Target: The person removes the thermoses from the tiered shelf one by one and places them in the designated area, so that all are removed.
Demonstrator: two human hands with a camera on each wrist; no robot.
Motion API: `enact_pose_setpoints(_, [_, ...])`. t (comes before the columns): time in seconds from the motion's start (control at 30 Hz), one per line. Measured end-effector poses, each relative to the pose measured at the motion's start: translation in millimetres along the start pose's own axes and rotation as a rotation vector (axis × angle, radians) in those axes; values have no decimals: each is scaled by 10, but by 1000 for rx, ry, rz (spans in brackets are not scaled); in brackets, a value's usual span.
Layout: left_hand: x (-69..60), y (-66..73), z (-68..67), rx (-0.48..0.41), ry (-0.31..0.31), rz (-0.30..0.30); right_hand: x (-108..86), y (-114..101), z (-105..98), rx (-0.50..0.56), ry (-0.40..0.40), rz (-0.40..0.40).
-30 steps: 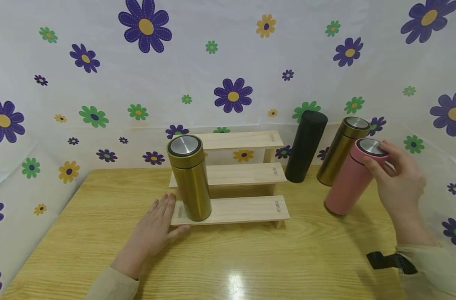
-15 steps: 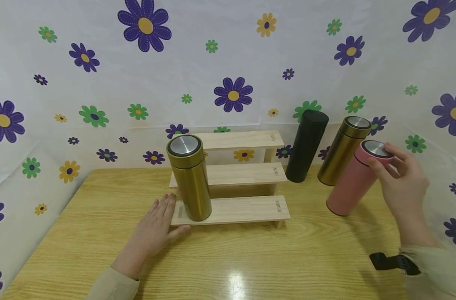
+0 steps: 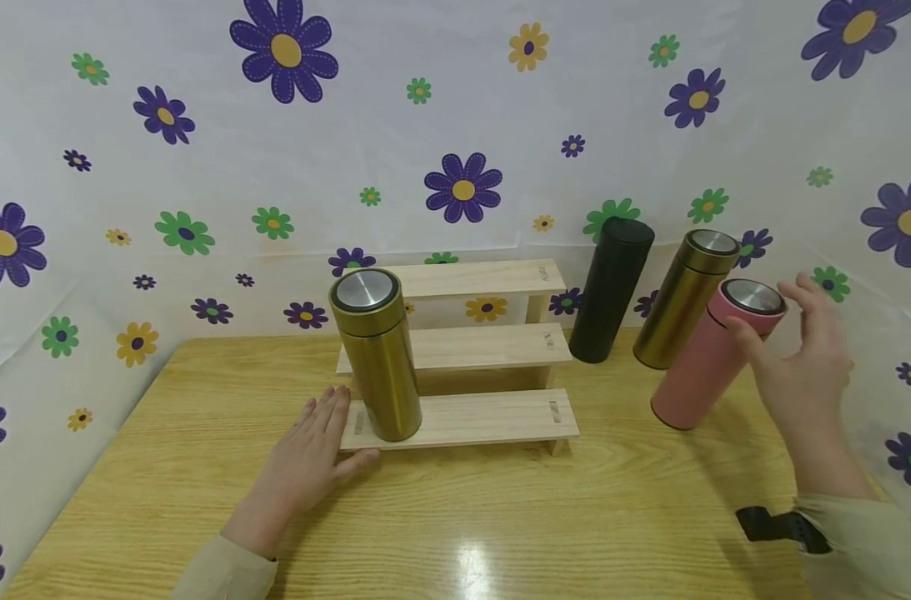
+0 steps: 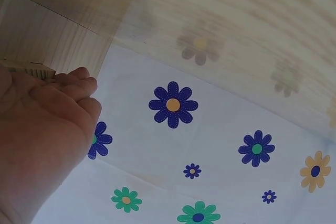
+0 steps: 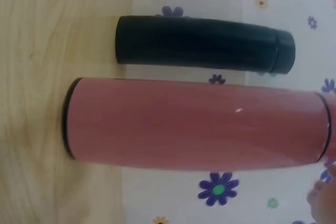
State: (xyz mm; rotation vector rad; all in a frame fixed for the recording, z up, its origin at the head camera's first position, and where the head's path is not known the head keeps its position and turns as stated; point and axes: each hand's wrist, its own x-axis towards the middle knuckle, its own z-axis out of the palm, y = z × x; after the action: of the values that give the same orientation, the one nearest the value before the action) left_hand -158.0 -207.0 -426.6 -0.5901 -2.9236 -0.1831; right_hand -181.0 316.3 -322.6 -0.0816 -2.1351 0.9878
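Note:
At the left end of a three-step wooden rack (image 3: 493, 418), my left hand (image 3: 305, 458) rests against the lowest step, its fingers straight. The left wrist view shows that hand (image 4: 44, 129) beside the wood. A gold thermos (image 3: 385, 375) with a steel-topped lid stands upright on this lowest step. On the right, a pink thermos (image 3: 703, 362) stands on the table. My right hand (image 3: 808, 379) is at its lid, fingers spread away from it and thumb by the near side; whether the thumb touches cannot be told. In the right wrist view the pink thermos (image 5: 194, 124) lies across the picture.
Behind the pink thermos stand a black thermos (image 3: 608, 292) and another gold thermos (image 3: 676, 308), right of the rack. A flower-printed cloth (image 3: 620, 100) hangs behind the wood-grain table (image 3: 425, 525). A black strap (image 3: 781, 525) is around the right wrist.
My right hand's fingers have loosened and lifted off the pink thermos's lid, after it shifted slightly right. The left hand and the rack have stayed still.

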Motion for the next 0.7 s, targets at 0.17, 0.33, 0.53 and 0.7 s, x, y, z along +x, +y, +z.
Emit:
enact_pose_setpoints(0.17, [2, 4, -4, -2, 2, 0, -30, -271, 102, 24, 124, -301])
enact_pose_setpoints(0.33, [2, 6, -2, -5, 7, 0, -100, -707, 358, 118, 15, -461])
enact_pose_setpoints(0.53, [-3, 12, -4, -14, 30, 13, -220, -1131, 723, 268, -197, -571])
enact_pose_setpoints(0.7, [-4, 15, -12, -13, 37, 18, -312, -1452, 999, 426, -316, -633])
